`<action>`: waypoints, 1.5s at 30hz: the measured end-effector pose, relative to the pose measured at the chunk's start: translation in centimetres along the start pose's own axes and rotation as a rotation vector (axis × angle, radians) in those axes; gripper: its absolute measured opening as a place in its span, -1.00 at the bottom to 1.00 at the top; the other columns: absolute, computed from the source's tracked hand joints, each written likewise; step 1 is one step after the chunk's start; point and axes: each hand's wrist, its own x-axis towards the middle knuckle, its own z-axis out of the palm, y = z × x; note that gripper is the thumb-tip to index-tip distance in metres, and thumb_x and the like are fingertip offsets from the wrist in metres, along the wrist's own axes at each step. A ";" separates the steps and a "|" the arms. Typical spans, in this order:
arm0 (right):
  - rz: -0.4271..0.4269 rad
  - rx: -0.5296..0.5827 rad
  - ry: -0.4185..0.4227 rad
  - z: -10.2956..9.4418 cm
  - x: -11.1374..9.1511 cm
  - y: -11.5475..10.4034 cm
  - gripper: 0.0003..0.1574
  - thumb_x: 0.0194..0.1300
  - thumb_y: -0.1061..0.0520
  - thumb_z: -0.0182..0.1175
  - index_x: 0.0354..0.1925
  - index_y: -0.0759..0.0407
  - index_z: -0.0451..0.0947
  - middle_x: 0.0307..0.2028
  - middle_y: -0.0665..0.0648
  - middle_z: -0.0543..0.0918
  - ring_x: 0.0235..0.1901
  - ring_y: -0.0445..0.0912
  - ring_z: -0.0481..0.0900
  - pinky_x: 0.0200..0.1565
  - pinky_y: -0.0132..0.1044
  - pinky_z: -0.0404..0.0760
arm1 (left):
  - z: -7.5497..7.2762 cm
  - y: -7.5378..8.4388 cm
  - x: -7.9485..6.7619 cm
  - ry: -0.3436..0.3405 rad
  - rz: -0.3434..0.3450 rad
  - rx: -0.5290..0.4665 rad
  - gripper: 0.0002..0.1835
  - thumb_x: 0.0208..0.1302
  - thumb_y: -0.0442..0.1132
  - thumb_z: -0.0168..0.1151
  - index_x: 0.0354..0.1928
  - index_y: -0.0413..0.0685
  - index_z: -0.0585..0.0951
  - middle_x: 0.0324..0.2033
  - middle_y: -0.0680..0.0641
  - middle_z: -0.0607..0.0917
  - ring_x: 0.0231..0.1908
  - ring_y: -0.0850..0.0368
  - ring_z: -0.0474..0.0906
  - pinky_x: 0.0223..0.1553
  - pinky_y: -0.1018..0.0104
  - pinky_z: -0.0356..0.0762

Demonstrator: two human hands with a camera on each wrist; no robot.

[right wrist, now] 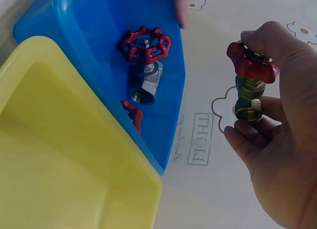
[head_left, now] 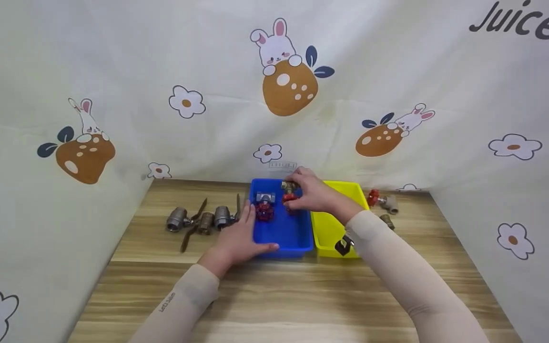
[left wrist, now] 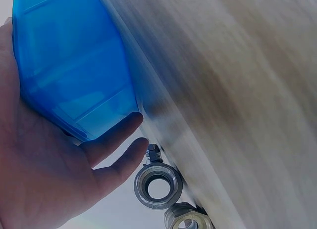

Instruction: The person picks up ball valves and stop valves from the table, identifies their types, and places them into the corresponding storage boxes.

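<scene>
My right hand [head_left: 313,191] pinches a brass gate valve [right wrist: 250,85] with a red handwheel, thumb on the wheel and fingers at the brass end. It holds the valve over the far part of a blue bin [head_left: 281,252]. Inside that bin lies a silver valve [head_left: 265,199] with a red handwheel. Another red handle [right wrist: 132,115] shows partly behind the bin's wall in the right wrist view. Against the bin's left side rests my left hand [head_left: 237,239], its fingers extended and thumb stretched along the near rim.
A yellow bin [head_left: 324,251] adjoins the blue one on the right. Beyond it lie a red-handled valve [head_left: 389,205] and a small brass fitting [head_left: 387,221]. Left of the blue bin sit lever-handled ball valves [head_left: 177,220], one of them brass [head_left: 205,224]. A printed curtain [head_left: 217,138] hangs behind.
</scene>
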 end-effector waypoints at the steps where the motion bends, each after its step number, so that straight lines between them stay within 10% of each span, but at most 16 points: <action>1: 0.001 -0.001 -0.003 0.0 0.1 0.0 -0.03 0.26 -0.15 0.61 0.51 0.11 0.53 0.25 0.09 0.50 0.28 0.17 0.55 0.27 0.00 0.72 | 0.0 0.0 0.0 0.000 -0.001 0.000 0.51 0.18 0.67 0.35 0.81 -0.14 -0.14 0.80 -0.17 -0.22 0.33 -0.43 0.61 0.34 -0.33 0.58; 45: 0.021 -0.115 -0.046 4.2 3.4 1.6 -0.17 0.31 -0.06 0.59 0.41 0.25 0.61 0.16 0.22 0.56 0.18 0.12 0.52 0.33 0.03 0.61 | 0.1 0.0 -0.1 0.013 0.004 0.002 0.51 0.18 0.68 0.35 0.80 -0.16 -0.10 0.80 -0.17 -0.19 0.30 -0.42 0.64 0.30 -0.28 0.63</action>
